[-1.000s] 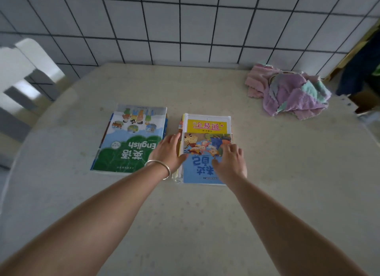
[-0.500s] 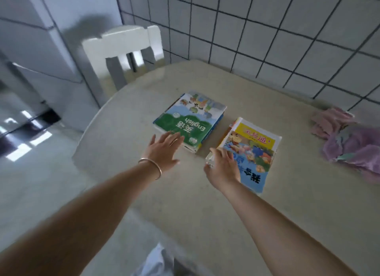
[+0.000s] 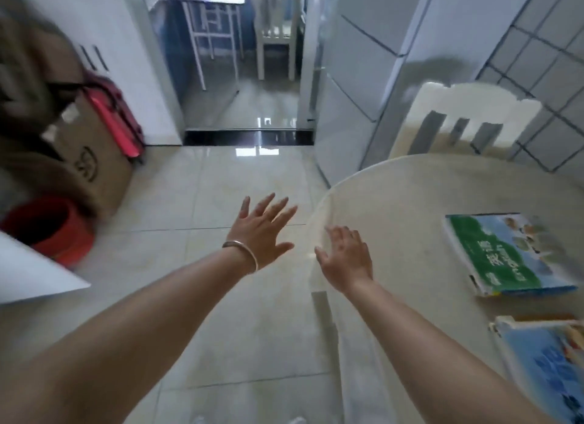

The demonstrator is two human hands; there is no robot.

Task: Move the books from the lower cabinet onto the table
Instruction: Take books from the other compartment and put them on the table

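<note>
Two stacks of books lie flat on the round table (image 3: 410,202) at the right of the frame. The green-covered English book (image 3: 505,253) tops the upper stack, at middle right; its glossy cover shows a green field, pale sky and small cartoon figures, and the white page edges of the stack beneath face left. Below it, at the lower right corner and cut by the frame edge, sits the blue-covered book (image 3: 546,363), also glossy, on its own thin pile. The two stacks are apart, with a strip of bare tabletop between them. The tabletop is a smooth, pale cream surface with a curved rim.

Neither hand holds anything. The right hand (image 3: 346,259), fingers relaxed and slightly spread, hovers over the table's left rim, well apart from both stacks. The left hand (image 3: 260,230), fingers straight and fanned wide, is out over the floor at centre frame; a thin metal bangle (image 3: 243,253) circles its wrist.

A white chair back (image 3: 467,120) with vertical slats stands behind the table, against the grey-grouted tiled wall (image 3: 543,75) at upper right. The floor is polished cream tile (image 3: 221,186), reflective. At the left, blurred, are a brown cardboard box (image 3: 91,158), a red case (image 3: 117,117) leaning behind it, and a round red bucket (image 3: 47,227). A doorway with a black threshold (image 3: 249,137) opens at upper centre.
</note>
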